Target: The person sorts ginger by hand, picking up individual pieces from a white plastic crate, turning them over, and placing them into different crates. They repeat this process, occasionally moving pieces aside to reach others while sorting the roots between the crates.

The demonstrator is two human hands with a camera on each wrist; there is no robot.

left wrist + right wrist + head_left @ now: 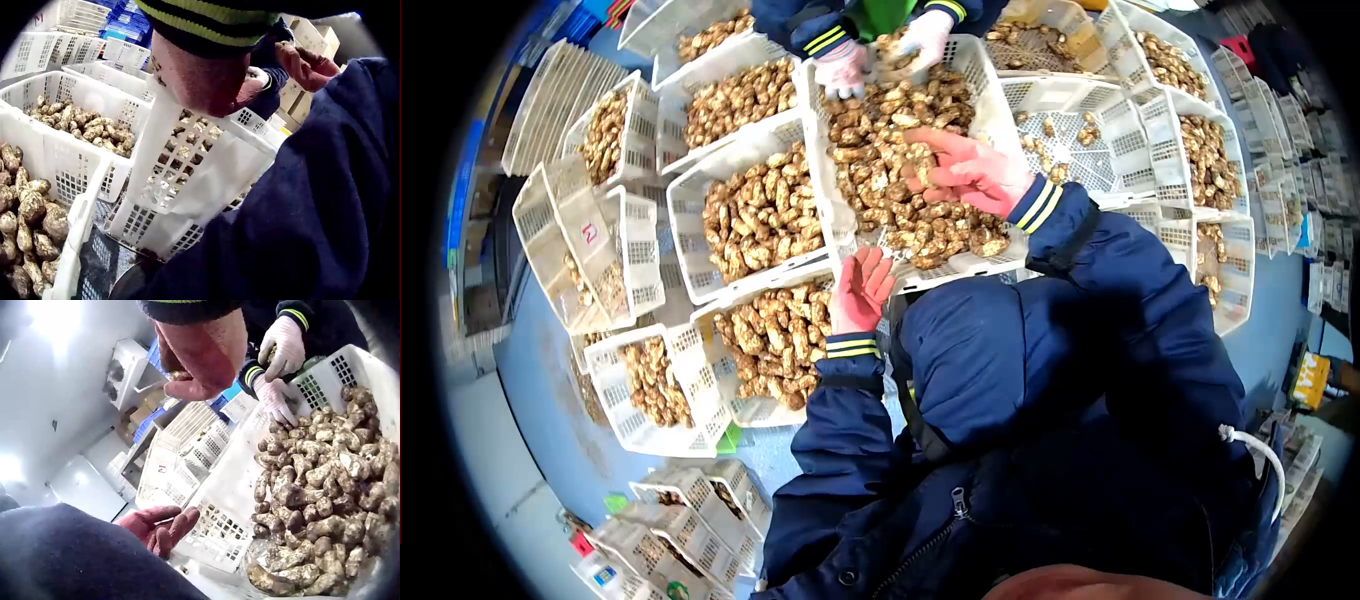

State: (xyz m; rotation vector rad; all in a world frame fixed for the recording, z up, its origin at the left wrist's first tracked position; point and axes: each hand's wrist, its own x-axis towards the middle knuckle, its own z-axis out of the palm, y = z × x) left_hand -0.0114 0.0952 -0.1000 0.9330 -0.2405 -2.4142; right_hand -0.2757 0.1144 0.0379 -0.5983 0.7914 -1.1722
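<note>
My right hand (985,178), in a reddish glove, is over the heaped central crate (990,110). Between its thumb and fingers it pinches a brown and white mushroom (179,375). Knobby mushrooms (880,170) fill most of that crate beneath the hand. At the crate's near left corner is my left hand (862,290), palm up with fingers relaxed and nothing in it. The left wrist view shows that gloved hand (203,78) from behind, overlapping the crate wall, its fingers mostly hidden.
Across the crate, another person's white-gloved hands (284,347) work over the same heap. Mushroom-filled crates stand on the left, one (685,225) right beside the central crate. To the right, a crate (1090,95) holds only a few mushrooms. More crates (670,530) stand on the blue floor (550,340).
</note>
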